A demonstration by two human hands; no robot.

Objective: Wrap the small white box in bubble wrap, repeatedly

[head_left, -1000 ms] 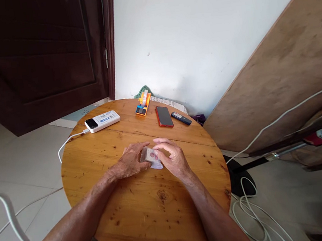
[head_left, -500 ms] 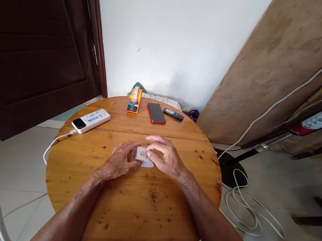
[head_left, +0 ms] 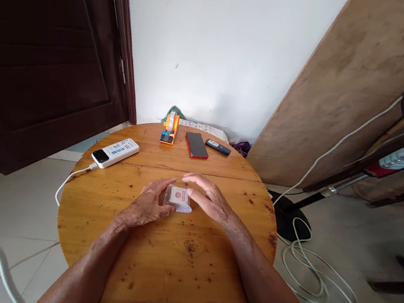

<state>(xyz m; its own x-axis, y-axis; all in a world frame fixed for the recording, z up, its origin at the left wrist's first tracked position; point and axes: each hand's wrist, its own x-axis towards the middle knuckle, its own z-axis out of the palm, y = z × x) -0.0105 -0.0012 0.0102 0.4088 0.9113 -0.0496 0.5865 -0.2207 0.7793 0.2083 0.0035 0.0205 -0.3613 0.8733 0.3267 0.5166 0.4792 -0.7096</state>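
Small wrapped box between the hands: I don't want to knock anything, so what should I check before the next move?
1. Small wrapped box has its red-printed face up: ok.
2. Left hand steadies it: looks ok, thumb and fingers around its left end.
3. Right hand has a grip on it: not ok, the hand is open beside the right end.
4. Wrapping sealed all round: cannot tell, the left end is partly covered.
5. Phone and tape dispenser away from both hands: ok, towards the far edge.
6. White cable away from the box: ok, off to the left.
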